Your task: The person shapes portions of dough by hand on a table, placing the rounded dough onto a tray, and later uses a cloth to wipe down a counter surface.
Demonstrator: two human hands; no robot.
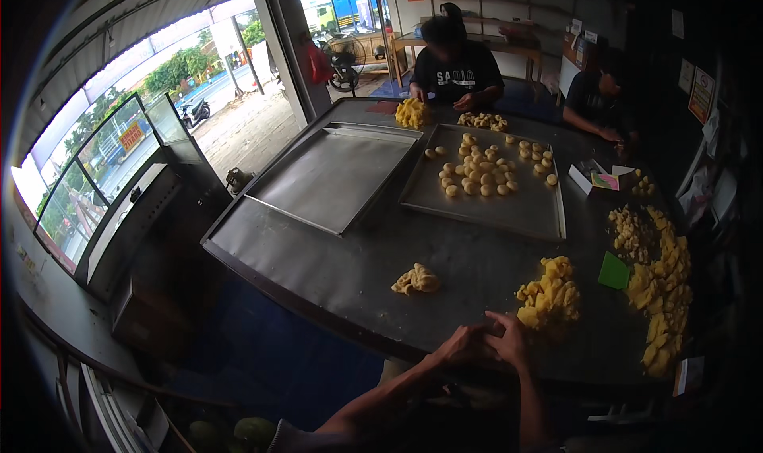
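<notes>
Dough (550,296), a soft yellow heap at one o'clock from your hands, looked light, tacky and easily torn, best pinched at its near edge, while your left hand (465,346) and right hand (509,339) curled together, apparently around a small piece.

Just beyond the fingers (497,323) of both hands, the yellow dough heap (550,296) looks soft, lumpy and matt, as does the smaller pale lump (416,280) to their left. Under the fingers, the table top (334,274) is dull grey sheet metal, smooth with a faint sheen. Farther out, the two baking trays (338,175) are brushed metal, satin rather than glossy. Right of the fingers lies a green scraper (613,271) of smooth plastic.
</notes>
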